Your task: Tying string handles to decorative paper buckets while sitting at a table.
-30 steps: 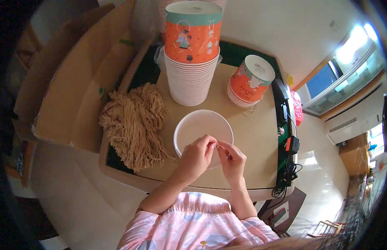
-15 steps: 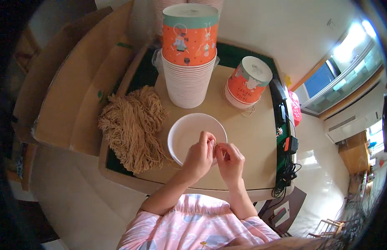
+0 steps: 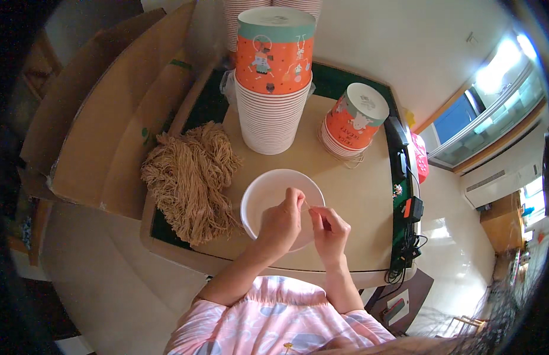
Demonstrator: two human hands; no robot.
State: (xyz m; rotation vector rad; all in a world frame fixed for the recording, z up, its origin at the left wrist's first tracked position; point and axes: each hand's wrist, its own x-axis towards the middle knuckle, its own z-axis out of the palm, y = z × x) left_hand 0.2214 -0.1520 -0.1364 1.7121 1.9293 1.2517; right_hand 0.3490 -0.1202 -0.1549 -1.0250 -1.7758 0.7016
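My left hand [image 3: 282, 222] pinches one end of a short, thin tan string [image 3: 306, 203], and my right hand [image 3: 332, 234] pinches it on the other side. The fingertips of both hands are closed and a small gap separates them, with the string across it. Below them a white paper bucket [image 3: 255, 198] stands mouth up near the table's front edge; my hands hide part of its rim and inside. Whether the string is fastened to the bucket, I cannot tell. Left of the bucket lies a thick bundle of tan strings [image 3: 189, 180].
Behind the bucket rises a tall stack of upturned paper buckets [image 3: 273, 77], orange and green on top. A shorter stack [image 3: 354, 121] with strings around its base stands at right. A cardboard box [image 3: 109, 136] borders the table's left; black cables [image 3: 409, 248] line its right edge.
My hands have parted slightly, and the string now shows between the fingertips. The white bucket has shifted a little toward me.
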